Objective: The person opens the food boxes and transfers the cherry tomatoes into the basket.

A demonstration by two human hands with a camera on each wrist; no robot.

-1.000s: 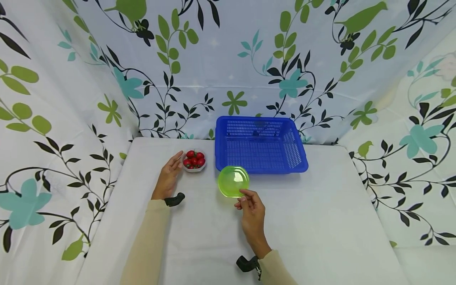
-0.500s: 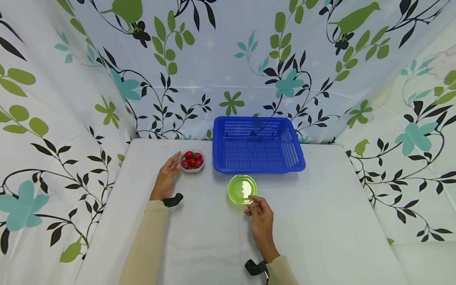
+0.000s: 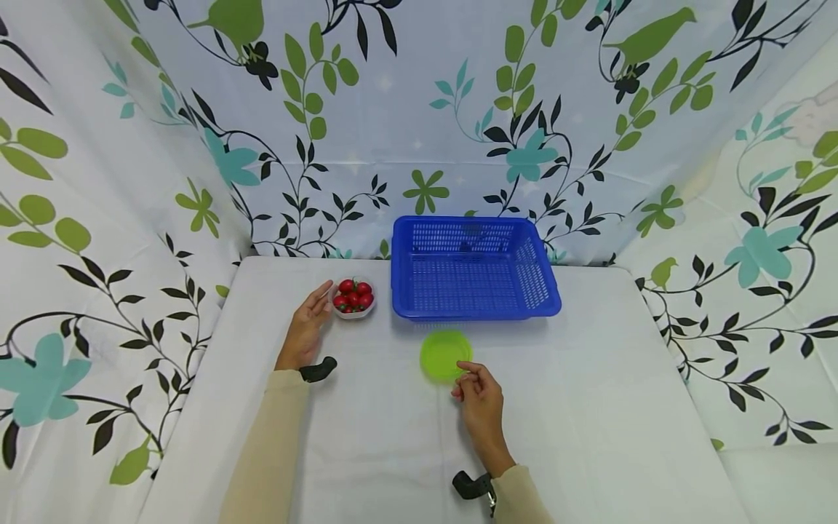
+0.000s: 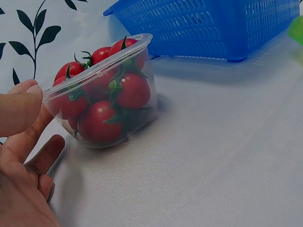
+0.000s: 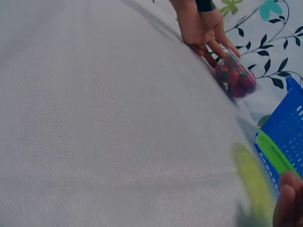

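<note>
A small clear plastic tub (image 4: 113, 127) of red cherry tomatoes (image 3: 353, 295) stands at the left of the table. My left hand (image 3: 306, 327) is at the tub's left side, fingers stretched along it and the fingertips at its wall near the rim. Between the thumb and fingers of my right hand (image 3: 482, 407) is the edge of a thin, round, translucent green lid (image 3: 442, 355). It is held just in front of the basket. In the right wrist view, the lid (image 5: 274, 153) appears raised off the cloth, with a yellow-green glow below it.
A blue perforated plastic basket (image 3: 476, 309) stands at the back, right of the tub. White cloth (image 3: 589, 407) covers the table. Leaf-patterned curtains (image 3: 419, 109) hang behind and at both sides.
My right hand has moved right and slightly towards me with the green lid, then nearly stopped. The lid's bright glare is gone as its angle changed. My left hand stays by the tub.
</note>
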